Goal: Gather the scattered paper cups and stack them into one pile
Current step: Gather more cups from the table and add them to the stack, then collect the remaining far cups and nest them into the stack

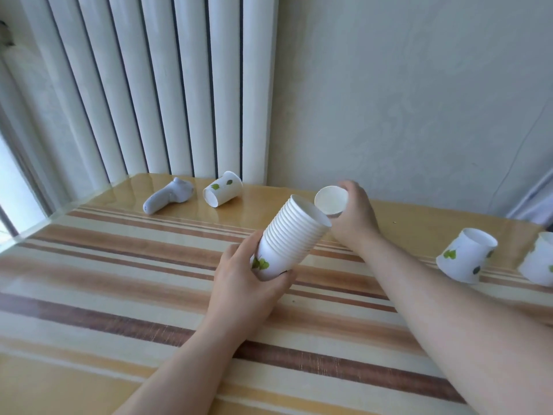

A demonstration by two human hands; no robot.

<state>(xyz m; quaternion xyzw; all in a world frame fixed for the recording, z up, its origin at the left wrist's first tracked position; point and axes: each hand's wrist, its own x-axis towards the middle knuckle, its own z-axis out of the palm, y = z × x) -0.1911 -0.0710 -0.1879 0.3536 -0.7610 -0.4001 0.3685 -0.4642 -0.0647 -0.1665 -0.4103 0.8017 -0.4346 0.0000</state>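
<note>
left hand [239,283] grips the stack [287,238] low, fingers wrapped round the bottom cup, mouth tilted up toward the right fingers. right hand [354,217] pinches a lone cup [330,200] just past the stack's rim, mouth facing the camera. three loose cups: far cup [223,189] on its side beyond the left fingers by a white gadget [167,196], near cup [465,255] and edge cup [540,260] well right of the right wrist. paper's light, thin, prob crushes easy; hold by the wall w/ a soft grip, not the rim.

left grip [239,283] curled, right grip [354,217] curled, forearms extended
</note>
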